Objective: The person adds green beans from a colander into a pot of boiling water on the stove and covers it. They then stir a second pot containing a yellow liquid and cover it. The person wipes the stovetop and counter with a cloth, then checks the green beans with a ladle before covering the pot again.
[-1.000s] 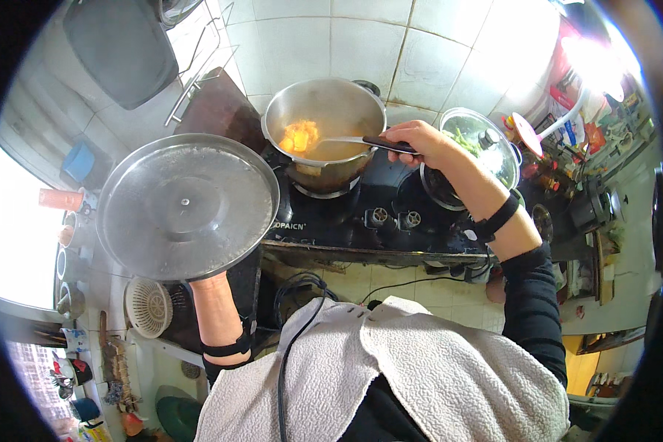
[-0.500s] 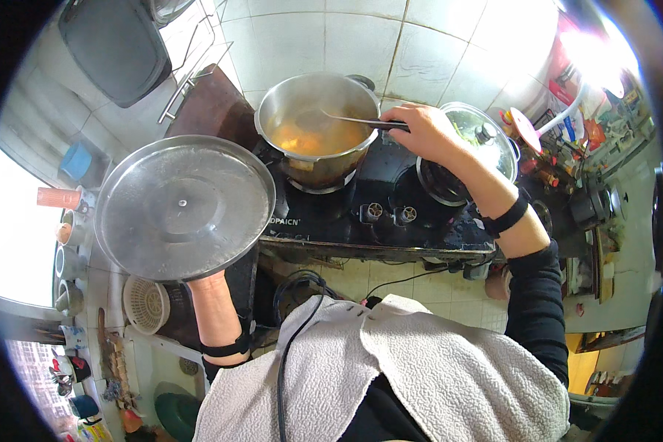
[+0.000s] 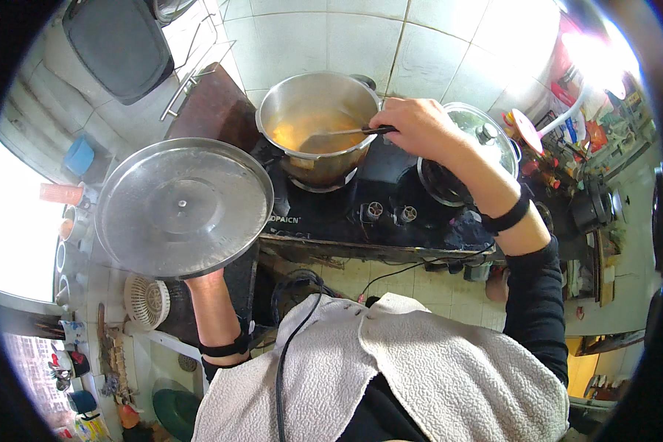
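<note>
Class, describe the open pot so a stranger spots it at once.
Find the black stove below the white tiled wall. The open pot stands on the stove's left side. Unlike the glass-lidded pot on the right, it is uncovered; a utensil in the right hand dips in.

wide fisheye view from the head, looking down, facing stove (image 3: 331, 225) and tiled wall (image 3: 361, 37), hands (image 3: 418, 127) near

- The window (image 3: 18, 221) at the left edge is blown out to plain white.
- Upper right, the lamp (image 3: 598, 65) flares hard.
- Soft grey reflections sit on the lid (image 3: 184, 239) I hold.
- My right hand (image 3: 418, 129) looks fairly crisp.
- Near the blacked-out corners, straight edges bend and details soften.
</note>
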A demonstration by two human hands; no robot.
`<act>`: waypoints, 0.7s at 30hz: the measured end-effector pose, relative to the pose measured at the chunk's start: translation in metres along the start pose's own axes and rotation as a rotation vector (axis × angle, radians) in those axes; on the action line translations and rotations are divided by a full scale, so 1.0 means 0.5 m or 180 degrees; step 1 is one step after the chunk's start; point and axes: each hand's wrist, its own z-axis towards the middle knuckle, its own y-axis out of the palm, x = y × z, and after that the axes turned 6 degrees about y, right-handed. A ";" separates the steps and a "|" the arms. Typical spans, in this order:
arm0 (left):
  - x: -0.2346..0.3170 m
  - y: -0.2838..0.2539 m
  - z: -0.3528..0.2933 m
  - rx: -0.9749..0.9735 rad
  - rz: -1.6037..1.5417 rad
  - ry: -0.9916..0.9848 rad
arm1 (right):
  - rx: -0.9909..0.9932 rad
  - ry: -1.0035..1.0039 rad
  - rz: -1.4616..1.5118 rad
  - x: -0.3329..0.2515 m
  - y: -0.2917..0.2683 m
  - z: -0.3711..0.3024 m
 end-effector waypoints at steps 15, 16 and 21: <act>-0.028 0.039 0.002 0.0682 0.1660 0.0533 | 0.0420 0.0941 0.1572 -0.038 0.371 -0.182; -0.031 0.045 0.004 0.0854 0.1435 0.0459 | 0.0331 0.0807 0.1122 -0.043 0.395 -0.175; -0.030 0.042 -0.002 0.0829 0.1092 0.0334 | -0.0795 0.0449 0.0077 -0.049 0.460 -0.138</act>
